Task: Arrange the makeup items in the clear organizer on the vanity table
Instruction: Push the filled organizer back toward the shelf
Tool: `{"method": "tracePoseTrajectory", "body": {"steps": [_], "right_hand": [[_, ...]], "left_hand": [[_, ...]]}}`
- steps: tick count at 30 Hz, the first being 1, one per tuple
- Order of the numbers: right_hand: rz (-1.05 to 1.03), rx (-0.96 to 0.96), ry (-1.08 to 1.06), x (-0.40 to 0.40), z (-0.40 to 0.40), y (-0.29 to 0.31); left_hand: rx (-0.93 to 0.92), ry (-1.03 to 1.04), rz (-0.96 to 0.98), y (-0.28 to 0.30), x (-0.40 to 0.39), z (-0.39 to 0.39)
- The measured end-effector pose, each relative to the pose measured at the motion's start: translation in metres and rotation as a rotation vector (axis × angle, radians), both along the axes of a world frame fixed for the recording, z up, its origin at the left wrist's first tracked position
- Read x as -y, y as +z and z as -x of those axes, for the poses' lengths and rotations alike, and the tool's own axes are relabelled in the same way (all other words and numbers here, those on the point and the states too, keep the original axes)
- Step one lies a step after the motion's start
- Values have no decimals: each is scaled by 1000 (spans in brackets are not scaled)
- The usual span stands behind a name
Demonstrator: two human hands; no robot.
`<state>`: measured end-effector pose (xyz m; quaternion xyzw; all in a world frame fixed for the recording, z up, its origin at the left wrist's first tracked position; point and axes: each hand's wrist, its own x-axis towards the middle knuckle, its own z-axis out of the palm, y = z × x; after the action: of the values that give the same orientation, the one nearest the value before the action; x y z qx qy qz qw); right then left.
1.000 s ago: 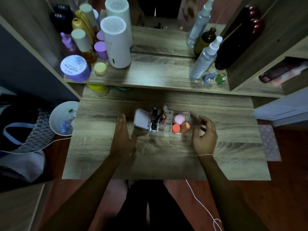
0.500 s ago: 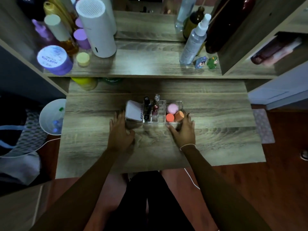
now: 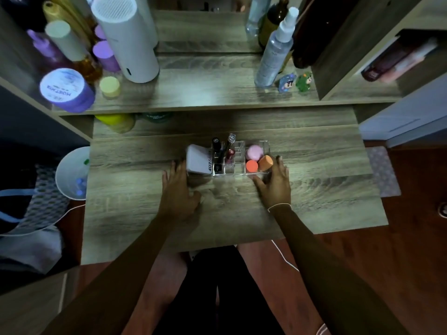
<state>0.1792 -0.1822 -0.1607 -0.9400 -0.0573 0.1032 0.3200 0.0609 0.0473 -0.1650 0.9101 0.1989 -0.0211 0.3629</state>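
Flanking the clear organizer point(image 3: 238, 163), your open left hand point(image 3: 177, 189) and right hand point(image 3: 274, 183) hide its ends; sponges point(image 3: 254, 152) fill one side.

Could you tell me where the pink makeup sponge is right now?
In the head view, the pink sponge sits in the clear organizer's right-end compartment, behind the two orange sponges, near the right hand.

On the shelf to your left, the purple jar point(image 3: 66, 89) carried a pale lid reading "MUST HYA", seen upside down from where you sat, with smaller print under it too blurred to read. The white compact point(image 3: 198, 160) standing in the clear organizer point(image 3: 242, 174) showed "4U2" along its dark edge, the rest of that line hidden. Other labels were unreadable.
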Motion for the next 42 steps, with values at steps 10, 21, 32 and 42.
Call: {"method": "tracePoseTrajectory", "body": {"steps": [10, 21, 32, 42], "right_hand": [[21, 30, -5, 35, -19, 4], [-40, 111, -68, 73, -41, 12], [-46, 122, -99, 112, -68, 11], [-59, 92, -105, 147, -91, 14]], "left_hand": [[21, -76, 19, 8, 30, -19], [20, -133, 30, 10, 69, -50], [-41, -143, 5, 8, 108, -82], [-52, -155, 3, 19, 145, -108]]}}
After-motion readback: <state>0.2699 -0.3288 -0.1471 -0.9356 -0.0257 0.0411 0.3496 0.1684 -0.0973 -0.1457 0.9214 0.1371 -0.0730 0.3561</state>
